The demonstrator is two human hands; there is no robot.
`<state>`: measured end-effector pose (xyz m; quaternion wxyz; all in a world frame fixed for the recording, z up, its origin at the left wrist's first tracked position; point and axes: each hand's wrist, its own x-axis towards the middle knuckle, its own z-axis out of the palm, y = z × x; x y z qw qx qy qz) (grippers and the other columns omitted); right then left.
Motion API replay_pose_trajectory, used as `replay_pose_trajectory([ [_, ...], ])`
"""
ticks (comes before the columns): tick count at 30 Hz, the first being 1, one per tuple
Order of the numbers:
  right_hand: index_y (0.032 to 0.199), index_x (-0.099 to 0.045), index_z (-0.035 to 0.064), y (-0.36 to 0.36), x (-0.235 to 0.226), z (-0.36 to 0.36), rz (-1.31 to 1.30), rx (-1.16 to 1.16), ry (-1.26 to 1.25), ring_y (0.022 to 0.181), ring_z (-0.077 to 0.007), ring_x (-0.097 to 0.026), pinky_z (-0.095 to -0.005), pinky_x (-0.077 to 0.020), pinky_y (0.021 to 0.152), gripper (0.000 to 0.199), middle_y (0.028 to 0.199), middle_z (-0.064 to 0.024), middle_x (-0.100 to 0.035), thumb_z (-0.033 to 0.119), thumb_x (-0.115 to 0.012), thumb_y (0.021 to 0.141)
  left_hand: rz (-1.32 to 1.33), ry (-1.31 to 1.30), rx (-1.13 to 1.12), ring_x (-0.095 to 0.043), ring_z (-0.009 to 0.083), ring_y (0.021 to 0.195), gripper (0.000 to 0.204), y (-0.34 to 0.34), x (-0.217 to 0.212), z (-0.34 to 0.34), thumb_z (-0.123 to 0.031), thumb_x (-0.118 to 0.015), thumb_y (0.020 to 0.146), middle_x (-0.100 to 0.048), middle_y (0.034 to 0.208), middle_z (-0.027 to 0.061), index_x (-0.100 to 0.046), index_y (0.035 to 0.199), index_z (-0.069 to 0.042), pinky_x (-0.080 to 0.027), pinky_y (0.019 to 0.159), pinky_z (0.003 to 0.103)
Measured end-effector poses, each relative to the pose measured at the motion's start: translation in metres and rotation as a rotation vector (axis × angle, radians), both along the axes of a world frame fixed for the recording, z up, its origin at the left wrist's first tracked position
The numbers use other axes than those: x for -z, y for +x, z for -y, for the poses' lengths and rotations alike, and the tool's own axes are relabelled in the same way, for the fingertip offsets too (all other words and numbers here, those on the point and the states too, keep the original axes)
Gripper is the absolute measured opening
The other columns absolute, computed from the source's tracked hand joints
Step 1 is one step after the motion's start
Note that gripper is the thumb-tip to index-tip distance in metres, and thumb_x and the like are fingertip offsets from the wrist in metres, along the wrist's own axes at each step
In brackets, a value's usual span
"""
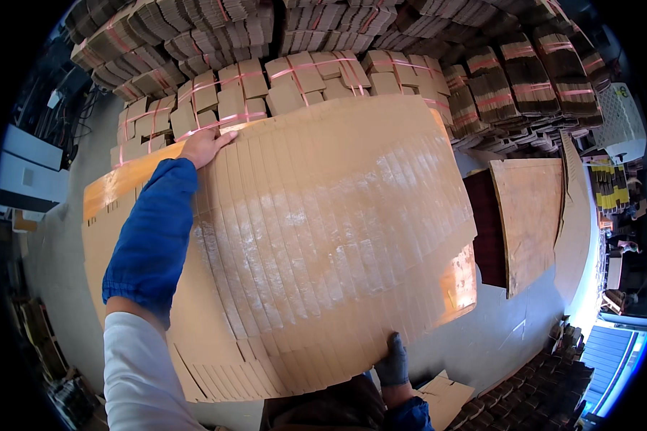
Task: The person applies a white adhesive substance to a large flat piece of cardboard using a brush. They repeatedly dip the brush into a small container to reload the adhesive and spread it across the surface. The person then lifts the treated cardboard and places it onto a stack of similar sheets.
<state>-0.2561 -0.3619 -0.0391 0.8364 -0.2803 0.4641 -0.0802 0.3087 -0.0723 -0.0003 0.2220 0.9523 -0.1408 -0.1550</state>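
A fanned-out layer of brown cardboard sheets covers most of the table in front of me. Their edges overlap in long strips, with shiny, whitish streaks across the middle. My left hand, bare below a blue sleeve cover, grips the far edge toward the left; its fingertips bend over the edge, partly hidden. At the near edge, right of my body, my right hand wears a dark grey glove. Its thumb lies against the sheets' edge, and the other fingers are mostly hidden below.
The glossy orange-brown table top shows around the sheets. Bundled cardboard with pink straps is stacked beyond it. A wooden board stands at the right, near a white plastic crate. Dark cardboard stacks lie lower right.
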Motion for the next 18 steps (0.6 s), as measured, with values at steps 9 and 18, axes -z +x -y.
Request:
replay_pose_trajectory([
  [9, 0.124, -0.057, 0.0066, 0.048, 0.011, 0.050, -0.022, -0.128, -0.057, 0.105, -0.0225, -0.060, -0.0391, -0.0507, 0.091, 0.040, 0.113, -0.0070, -0.063, 0.037, -0.058, 0.098, 0.052, 0.037, -0.120, -0.066, 0.0355, 0.089, 0.071, 0.007, 0.010, -0.029, -0.066, -0.051, 0.089, -0.068, 0.089, 0.0237, -0.069, 0.094, 0.003, -0.049, 0.082, 0.042],
  [18, 0.124, -0.055, 0.0023, 0.137, 0.005, 0.089, 0.043, -0.371, -0.157, 0.108, -0.0217, -0.060, -0.0354, -0.0503, 0.092, 0.035, 0.116, -0.0085, -0.062, 0.029, -0.053, 0.101, 0.082, 0.055, -0.307, -0.065, 0.0377, 0.091, 0.074, 0.006, 0.023, -0.106, -0.067, -0.050, 0.089, -0.068, 0.089, 0.0248, -0.070, 0.090, 0.004, -0.048, 0.083, 0.043],
])
